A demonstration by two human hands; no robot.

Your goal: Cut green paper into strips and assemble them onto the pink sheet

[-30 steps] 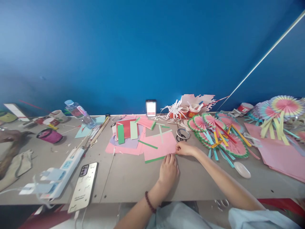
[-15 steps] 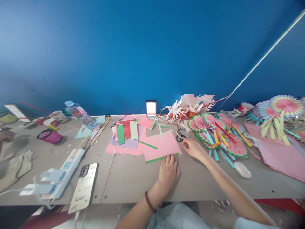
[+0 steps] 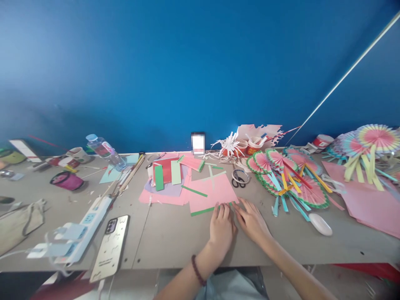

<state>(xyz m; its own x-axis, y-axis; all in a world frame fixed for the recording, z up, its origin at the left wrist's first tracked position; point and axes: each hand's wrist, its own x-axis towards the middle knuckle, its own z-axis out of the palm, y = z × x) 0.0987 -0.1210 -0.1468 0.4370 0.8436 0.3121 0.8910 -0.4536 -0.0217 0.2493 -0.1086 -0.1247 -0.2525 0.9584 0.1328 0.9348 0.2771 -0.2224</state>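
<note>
A pink paper sheet (image 3: pixel 215 192) lies on the grey table, with a dark green strip (image 3: pixel 203 211) along its near edge. My left hand (image 3: pixel 221 227) rests fingers down over that strip, palm low and fingers stretched forward. Close beside it, my right hand (image 3: pixel 252 220) reaches to the sheet's near right corner, its fingers extended and touching the strip's end. Another green strip (image 3: pixel 194 191) lies loose across the sheet's left side. Beyond the right hand are black-handled scissors (image 3: pixel 238 182) and a roll of tape (image 3: pixel 241 176) partly over them.
Pleated pink paper fans (image 3: pixel 308 191) spread at right, near a white computer mouse (image 3: pixel 320 224). Left of the sheet lie green cards (image 3: pixel 159 178) on coloured paper. A phone (image 3: pixel 110 248), a power strip (image 3: pixel 90 225) and a tilted bottle (image 3: pixel 108 152) stand further left.
My right hand has come from beside the scissors down to the sheet's near right corner, and its fingers have straightened. My left hand stays on the green strip.
</note>
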